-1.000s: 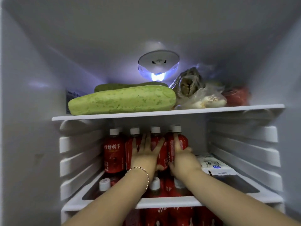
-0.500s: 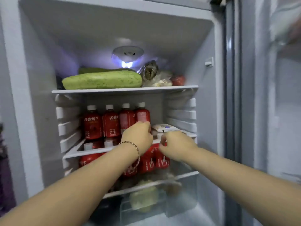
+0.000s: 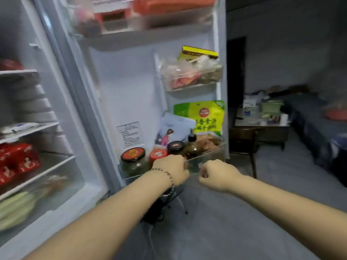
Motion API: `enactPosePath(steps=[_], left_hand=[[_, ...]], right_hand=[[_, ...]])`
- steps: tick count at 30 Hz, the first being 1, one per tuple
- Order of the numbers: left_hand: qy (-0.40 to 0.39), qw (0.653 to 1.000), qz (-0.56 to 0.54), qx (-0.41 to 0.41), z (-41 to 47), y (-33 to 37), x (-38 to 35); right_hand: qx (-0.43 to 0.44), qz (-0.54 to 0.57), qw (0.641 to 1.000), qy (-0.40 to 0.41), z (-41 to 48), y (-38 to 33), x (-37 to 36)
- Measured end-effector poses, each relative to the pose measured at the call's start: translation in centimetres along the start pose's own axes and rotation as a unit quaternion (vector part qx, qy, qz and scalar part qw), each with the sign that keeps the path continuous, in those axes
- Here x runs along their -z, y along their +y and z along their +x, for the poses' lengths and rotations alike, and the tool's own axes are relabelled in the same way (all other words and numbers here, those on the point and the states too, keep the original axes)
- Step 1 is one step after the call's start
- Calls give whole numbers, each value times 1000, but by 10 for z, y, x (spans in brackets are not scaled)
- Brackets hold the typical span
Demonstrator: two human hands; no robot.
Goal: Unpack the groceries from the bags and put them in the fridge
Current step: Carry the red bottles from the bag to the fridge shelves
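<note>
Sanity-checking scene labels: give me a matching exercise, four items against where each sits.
Items:
1 yellow box
2 green-yellow pouch
3 red drinks
4 bracelet

Places:
a left wrist
b middle door bin
c lower fridge shelf
d bottom door bin

Pairs: 1-b, 2-d, 3-c, 4-a.

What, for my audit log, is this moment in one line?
phase: at white fridge door; left hand: curled, empty; right hand: curled, empty; position: before clear plastic lower door bin
</note>
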State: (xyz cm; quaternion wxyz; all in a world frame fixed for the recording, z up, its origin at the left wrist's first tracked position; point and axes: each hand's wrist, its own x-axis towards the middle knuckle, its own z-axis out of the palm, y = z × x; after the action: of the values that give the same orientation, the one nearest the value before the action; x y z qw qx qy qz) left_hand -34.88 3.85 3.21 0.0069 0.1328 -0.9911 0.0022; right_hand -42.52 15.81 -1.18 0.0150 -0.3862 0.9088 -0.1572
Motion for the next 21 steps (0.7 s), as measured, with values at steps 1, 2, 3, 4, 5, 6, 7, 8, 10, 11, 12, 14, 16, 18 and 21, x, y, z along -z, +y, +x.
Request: enactPosePath(steps=[1,2,3,4,5,6,7,8,10,11,12,14,16,18,21], left_hand=[[-6,999,-4,-33,8,33,-8],[-13,998,-3,-62,15,65,-16],[-21,996,-3,-89,21,98,-24],[-29,993,-3,-113,27,130,-33],[-39,989,-6,-144,35,174,-42],[-52,985,-13,-163,39,208,-52],[-64,980,-20,-187,42,254,-62],[-75,975,-25,-208,45,297,-71],[-91,966,-30,-240,48,372,-85],[-96,960,-31,-260,49,419,-93],[-98,956,-30,-273,51,454,-100],[-99,949,-31,-298,53,503,-106],[-108,936,-35,-333,51,576,-115],[-118,923,-38,-364,52,641,-120],[-126,901,-37,-413,48,720,-127]], right_hand=[[-39,-4,999,-2,-19,32,4],[-70,-5,998,1,-37,63,7],[-103,-2,995,2,-57,92,11],[-136,0,991,4,-76,121,14],[-176,0,984,7,-103,157,21],[-204,-1,979,10,-123,187,25],[-241,-1,971,12,-151,223,32],[-274,-4,962,14,-178,258,39],[-336,-7,942,14,-227,321,51],[-367,-6,930,13,-258,354,58],[-388,-5,921,13,-283,380,65],[-430,1,903,13,-319,417,75],[-476,24,879,11,-372,467,89],[-518,36,854,23,-415,511,102],[-564,54,822,48,-469,561,116]])
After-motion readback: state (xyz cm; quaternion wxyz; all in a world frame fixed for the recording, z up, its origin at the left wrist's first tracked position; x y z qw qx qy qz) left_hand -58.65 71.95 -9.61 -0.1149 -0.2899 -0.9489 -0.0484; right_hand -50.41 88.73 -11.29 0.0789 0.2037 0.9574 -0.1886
